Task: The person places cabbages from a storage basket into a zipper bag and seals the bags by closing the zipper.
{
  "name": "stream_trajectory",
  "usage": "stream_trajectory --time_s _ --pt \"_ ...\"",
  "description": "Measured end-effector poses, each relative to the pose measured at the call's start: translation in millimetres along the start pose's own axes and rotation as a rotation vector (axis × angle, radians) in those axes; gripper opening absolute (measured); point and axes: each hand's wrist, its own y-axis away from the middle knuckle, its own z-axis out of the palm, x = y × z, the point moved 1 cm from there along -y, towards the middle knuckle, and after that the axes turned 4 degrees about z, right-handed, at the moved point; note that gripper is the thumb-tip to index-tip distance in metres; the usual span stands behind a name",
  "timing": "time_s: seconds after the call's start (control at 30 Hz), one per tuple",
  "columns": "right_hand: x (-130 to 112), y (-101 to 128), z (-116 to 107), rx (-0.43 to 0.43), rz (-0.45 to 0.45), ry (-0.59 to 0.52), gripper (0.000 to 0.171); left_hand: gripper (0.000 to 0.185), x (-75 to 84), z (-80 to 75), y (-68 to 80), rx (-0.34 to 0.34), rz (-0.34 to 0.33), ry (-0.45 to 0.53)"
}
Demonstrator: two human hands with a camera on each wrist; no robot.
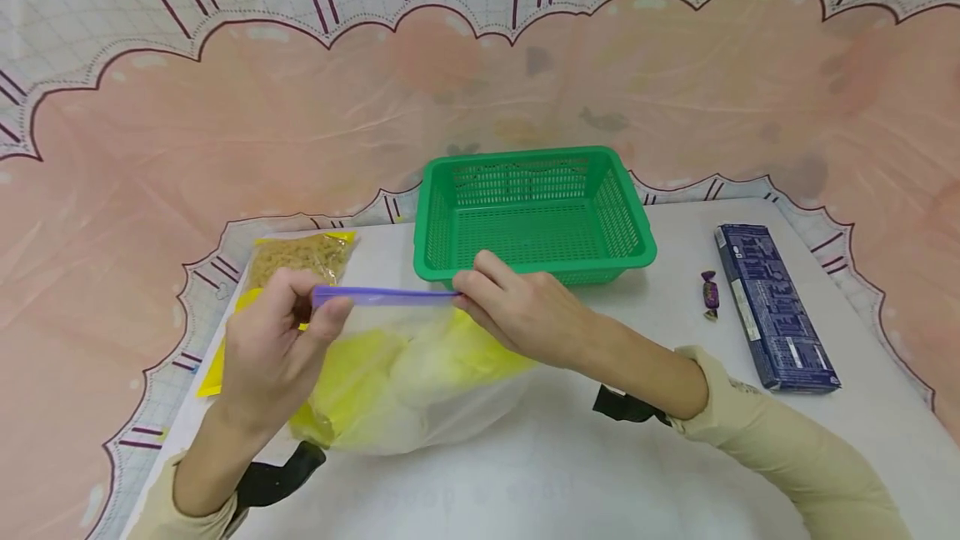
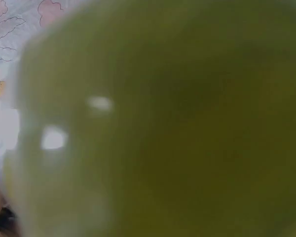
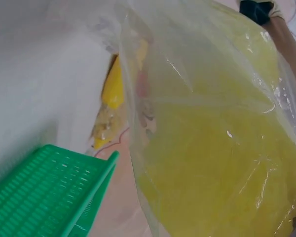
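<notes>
A translucent zip-top bag (image 1: 465,415) with a purple zip strip (image 1: 390,297) holds something yellow, whose kind the plastic blurs. My left hand (image 1: 270,348) pinches the strip's left end between thumb and curled fingers. Farther right, my right hand (image 1: 525,311) pinches the same strip, its fingertips partly hidden. Between the hands the strip runs nearly level, and the bag's body hangs below it. In the left wrist view the yellow bag (image 2: 163,123) fills most of the picture, blurred. The right wrist view has the bag (image 3: 212,138) close up, with yellow filling its lower part.
Behind the bag stands a green plastic basket (image 1: 525,232). A clear and yellow packet of pasta-like pieces (image 1: 300,257) lies at the left edge of the white table (image 1: 525,490). On the right are a purple wrapped candy (image 1: 710,294) and a long dark blue box (image 1: 780,307).
</notes>
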Motion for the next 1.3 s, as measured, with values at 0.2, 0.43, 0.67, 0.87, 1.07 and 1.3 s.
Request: stream_trajectory --time_s 0.2,0.43,0.67,0.87,1.07,1.3 --pt "0.2 1.0 -0.4 -0.033 -0.009 -0.039 0.030 0.050 0.1 -1.3 2.4 -0.065 0.013 -0.049" --pt "0.3 1.8 -0.9 -0.012 -0.063 0.014 0.030 0.051 0.3 0.9 5.6 0.026 0.051 -0.059" --pt "0.7 2.3 -3.4 -0.032 -0.107 0.018 0.022 0.052 -1.6 -0.7 9.4 0.034 0.028 -0.072" --pt "0.5 2.6 -6.6 -0.068 -0.125 0.023 0.015 0.053 -4.5 -5.0 11.9 0.032 0.025 -0.093" --pt "2.7 5.1 -9.1 -0.100 -0.112 -0.022 0.015 0.053 -8.8 -10.2 12.3 0.072 0.023 -0.098" --pt "5.3 8.4 -13.7 -0.178 -0.052 -0.093 0.011 0.054 -12.4 -15.5 14.4 0.087 0.009 -0.109"
